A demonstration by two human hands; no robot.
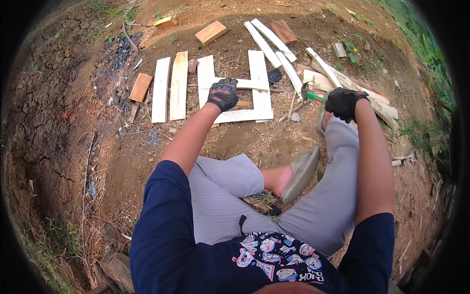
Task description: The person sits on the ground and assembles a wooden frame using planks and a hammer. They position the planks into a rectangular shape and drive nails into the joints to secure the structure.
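Observation:
My left hand (223, 94), in a black and red glove, is closed over the left end of a short pale wooden slat (253, 84). That slat lies crosswise over two upright slats, a left one (206, 68) and a right one (258, 66). Another cross slat (241, 116) lies along their near ends. In my gloved right hand (343, 104) is a hammer (316, 97) by its green handle. Its dark head points left, beside the slats at the right, apart from the frame of slats.
Two loose slats, a white one (160, 90) and a yellowish one (179, 85), lie left of the frame. Brown wood blocks (211, 33) are scattered on the dirt. More boards (318, 81) are piled at the right. My shoe (302, 175) is close in front.

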